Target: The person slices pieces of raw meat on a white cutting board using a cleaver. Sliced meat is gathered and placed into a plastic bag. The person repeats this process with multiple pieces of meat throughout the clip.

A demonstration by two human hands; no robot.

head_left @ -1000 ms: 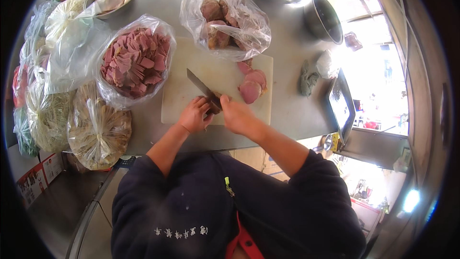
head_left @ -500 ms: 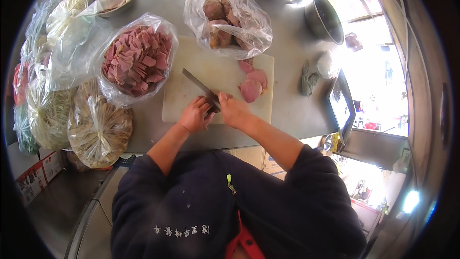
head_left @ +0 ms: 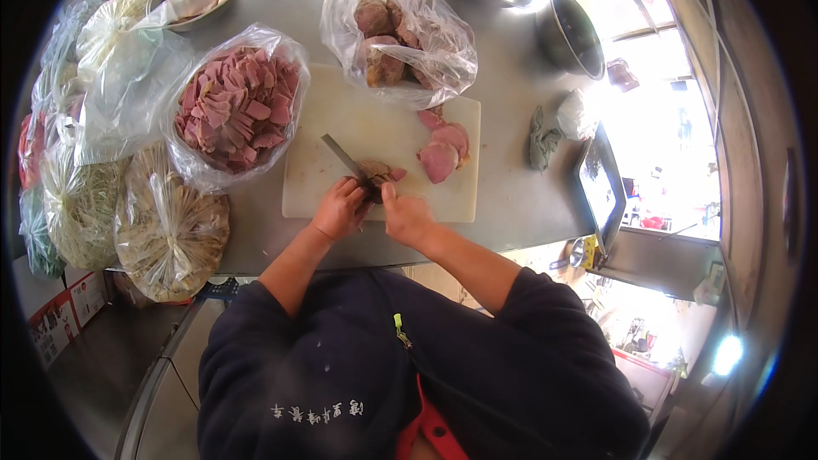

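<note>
My right hand [head_left: 406, 216] is closed round the handle of a knife [head_left: 342, 154], its blade slanting away to the far left. The blade crosses a brown-edged piece of cooked meat [head_left: 373, 170], and some pink cut meat shows on its far right side. My left hand [head_left: 341, 208] presses bent fingers on the meat close to the blade; part of the meat is hidden there. Both are over the near part of a white cutting board [head_left: 319, 119]. Pink meat slices [head_left: 442, 153] lie at the board's right side.
Left of the board stands an open plastic bag of sliced meat [head_left: 241, 106], with tied clear bags [head_left: 173, 221] beyond it. A bag of whole meat chunks [head_left: 381, 55] overlaps the board's far edge. Metal bowls [head_left: 571, 34] and a dark green bag [head_left: 543, 139] are rightward.
My right hand and the knife have shifted slightly relative to the meat. More of the meat, with a pink cut part, now shows beyond the blade. The whole view has shifted a little.
</note>
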